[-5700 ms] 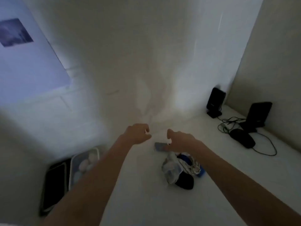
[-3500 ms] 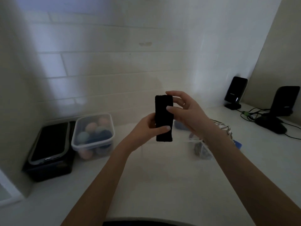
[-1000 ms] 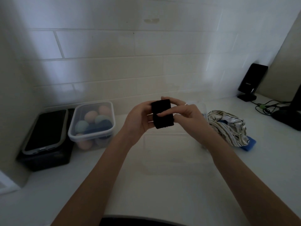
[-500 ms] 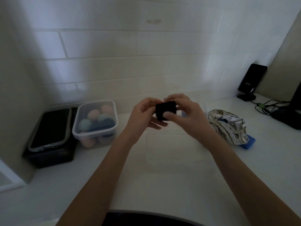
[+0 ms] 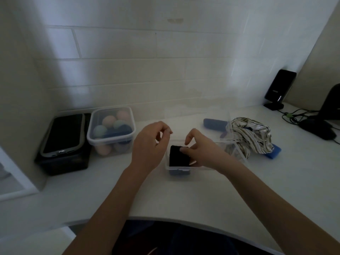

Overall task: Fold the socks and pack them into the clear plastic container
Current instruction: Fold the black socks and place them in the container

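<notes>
the right hand (image 5: 200, 150) pinches the folded black sock (image 5: 178, 158), holding it down inside the clear plastic container (image 5: 181, 173) at its near left corner, on the white surface (image 5: 184, 197). the left hand (image 5: 150, 144) hovers just left of the container, fingers loosely curled and holding nothing. a pile of unfolded socks (image 5: 252, 137) lies to the right, touching the container's far side. a lidded tub of coloured balls (image 5: 111, 131) sits further left.

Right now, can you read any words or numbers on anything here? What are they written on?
Black speaker: a small pale marking on its front, too blurred to read.
Nothing else shows text: not the folded black sock, the clear plastic container or the lidded tub.
</notes>
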